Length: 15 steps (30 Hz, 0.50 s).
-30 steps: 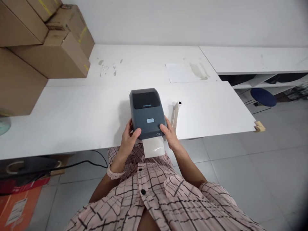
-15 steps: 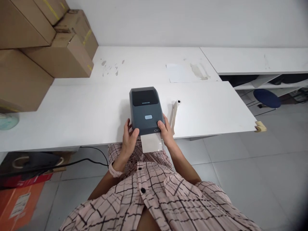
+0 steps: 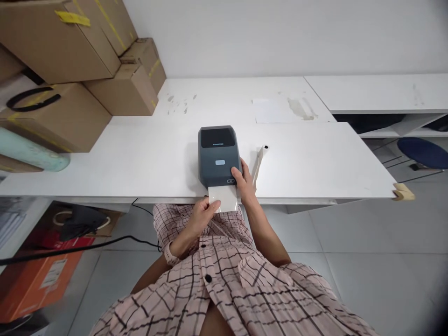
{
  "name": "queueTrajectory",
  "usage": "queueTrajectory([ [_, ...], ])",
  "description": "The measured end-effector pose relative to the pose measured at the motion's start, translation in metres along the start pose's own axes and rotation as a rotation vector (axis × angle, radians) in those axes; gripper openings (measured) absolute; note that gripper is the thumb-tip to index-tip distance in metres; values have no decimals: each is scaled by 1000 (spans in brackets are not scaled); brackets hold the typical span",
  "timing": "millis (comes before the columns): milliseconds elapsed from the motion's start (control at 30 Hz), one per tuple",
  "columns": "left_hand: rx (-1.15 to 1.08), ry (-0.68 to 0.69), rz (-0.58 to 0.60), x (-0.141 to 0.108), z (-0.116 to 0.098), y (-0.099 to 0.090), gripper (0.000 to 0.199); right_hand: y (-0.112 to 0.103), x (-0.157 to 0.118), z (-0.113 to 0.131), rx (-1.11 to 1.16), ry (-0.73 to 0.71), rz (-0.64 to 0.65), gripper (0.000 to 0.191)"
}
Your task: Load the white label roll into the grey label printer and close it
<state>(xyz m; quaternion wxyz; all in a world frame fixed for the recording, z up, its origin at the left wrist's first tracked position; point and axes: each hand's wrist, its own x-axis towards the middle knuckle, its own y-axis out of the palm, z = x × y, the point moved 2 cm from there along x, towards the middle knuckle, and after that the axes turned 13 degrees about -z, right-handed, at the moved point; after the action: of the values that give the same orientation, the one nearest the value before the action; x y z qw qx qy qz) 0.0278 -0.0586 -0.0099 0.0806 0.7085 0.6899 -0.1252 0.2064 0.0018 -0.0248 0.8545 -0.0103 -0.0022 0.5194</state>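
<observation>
A dark grey label printer [image 3: 217, 156] stands at the front edge of the white table, its button facing up. Out of its front hangs a white label strip [image 3: 226, 198] with a glossy lower edge. My left hand [image 3: 203, 214] pinches the strip's left side, thumb on top and fingers beneath. Against the printer's front right corner rests my right hand [image 3: 244, 181], thumb on the top face and fingers along the side. Just right of the printer lies a small paper roll [image 3: 263, 150] with a length of paper trailing toward the table's edge.
Cardboard boxes [image 3: 122, 91] are stacked at the table's left, beside a pale green roll [image 3: 38, 151]. A white sheet [image 3: 268, 111] lies toward the back of the table [image 3: 315, 163]. A blue stool [image 3: 423, 151] stands at right. Below left, a black cable [image 3: 115, 240] crosses over an orange box [image 3: 45, 284].
My left hand has left the printer's left side and now grips the label strip. My right hand stays on the printer's right corner. The view has shifted left.
</observation>
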Motion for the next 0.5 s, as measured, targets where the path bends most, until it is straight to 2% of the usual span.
queueTrajectory([
  [133,48,20,-42,1,4,-2,59,6,12,10,-66,-102,-45,83],
  [300,60,18,-3,5,6,-3,57,18,33,34,-109,-196,26,94],
  [433,48,7,27,9,8,-4,60,21,43,36,-134,-225,105,100],
  [500,57,9,42,11,8,-5,62,20,45,33,-173,-271,85,99],
])
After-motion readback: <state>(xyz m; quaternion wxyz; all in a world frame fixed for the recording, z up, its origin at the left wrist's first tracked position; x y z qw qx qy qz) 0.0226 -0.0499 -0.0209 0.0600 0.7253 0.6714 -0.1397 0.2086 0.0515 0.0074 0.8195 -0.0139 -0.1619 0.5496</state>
